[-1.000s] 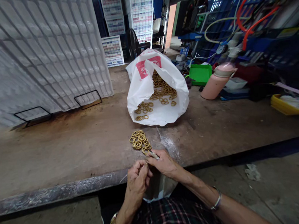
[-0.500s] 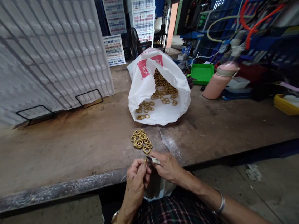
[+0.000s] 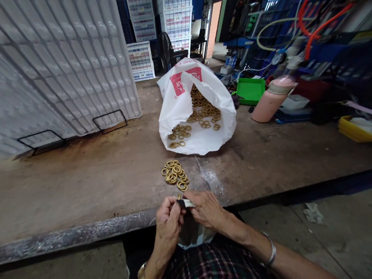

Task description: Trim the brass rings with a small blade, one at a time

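At the table's front edge my left hand [image 3: 168, 216] pinches a brass-coloured ring [image 3: 179, 197], mostly hidden by its fingers. My right hand [image 3: 209, 208] is closed round a small tool [image 3: 189, 203] with a pale handle and a dark end. That dark end meets the ring at my left fingertips; the tool's exact kind does not show. Just beyond my hands lies a small pile of brass-coloured rings [image 3: 175, 173]. Behind the pile a white plastic bag [image 3: 203, 144] rests on its side, its mouth facing me, with many more rings inside. Below my hands, a pale bag-like thing [image 3: 197, 236] is partly covered.
White ribbed panels [image 3: 89, 56] stand upright at the left beside black wire stands [image 3: 110, 122]. To the right are a pink bottle [image 3: 269, 105], a green tray [image 3: 251, 91] and a yellow tray [image 3: 359, 131]. Stacked white crates [image 3: 177, 19] and a fan [image 3: 165, 50] are farther back.
The tool in my right hand has turned to lie more level, its dark end now across the ring at my left fingertips. Pile and bag have stayed put.
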Demonstrator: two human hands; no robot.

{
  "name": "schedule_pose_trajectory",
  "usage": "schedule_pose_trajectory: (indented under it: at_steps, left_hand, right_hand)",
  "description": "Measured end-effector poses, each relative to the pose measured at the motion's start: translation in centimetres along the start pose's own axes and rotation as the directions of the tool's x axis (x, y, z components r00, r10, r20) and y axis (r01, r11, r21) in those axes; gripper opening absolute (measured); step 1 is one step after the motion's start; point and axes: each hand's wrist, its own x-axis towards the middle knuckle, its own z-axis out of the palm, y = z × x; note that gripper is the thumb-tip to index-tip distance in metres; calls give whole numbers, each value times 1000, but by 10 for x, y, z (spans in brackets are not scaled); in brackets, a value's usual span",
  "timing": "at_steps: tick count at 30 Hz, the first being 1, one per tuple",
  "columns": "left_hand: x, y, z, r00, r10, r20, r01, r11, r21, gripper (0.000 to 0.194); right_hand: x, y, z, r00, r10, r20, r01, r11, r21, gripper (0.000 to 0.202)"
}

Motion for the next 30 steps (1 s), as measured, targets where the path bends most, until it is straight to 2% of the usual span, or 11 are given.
schedule_pose_trajectory:
  at_steps: [7,17,20,23,26,30]
  left_hand:
    - [-2,-1,-2,1000,12,26,-12,1000,-12,36]
    - [-5,-6,-5,997,58,58,-57,998,-16,34]
    - [-13,-2,-5,988,83,131,-77,996,-50,33]
    - [-17,1,-3,980,97,176,-76,990,-122,31]
    - [-13,-1,-3,986,81,145,-60,988,-141,31]
    - [-8,-7,-7,988,95,119,-83,991,-104,32]
  right_hand:
    - [0,-1,0,999,32,-17,-32,999,2,27]
    - [3,3,1,999,18,39,-17,999,-27,26]
    - [7,9,-4,995,88,51,-85,994,-63,27]
    - [11,14,-6,988,155,11,-153,985,-80,25]
    - [9,14,-4,996,81,-40,-81,997,-1,25]
    - [3,6,1,999,-42,-28,43,999,34,25]
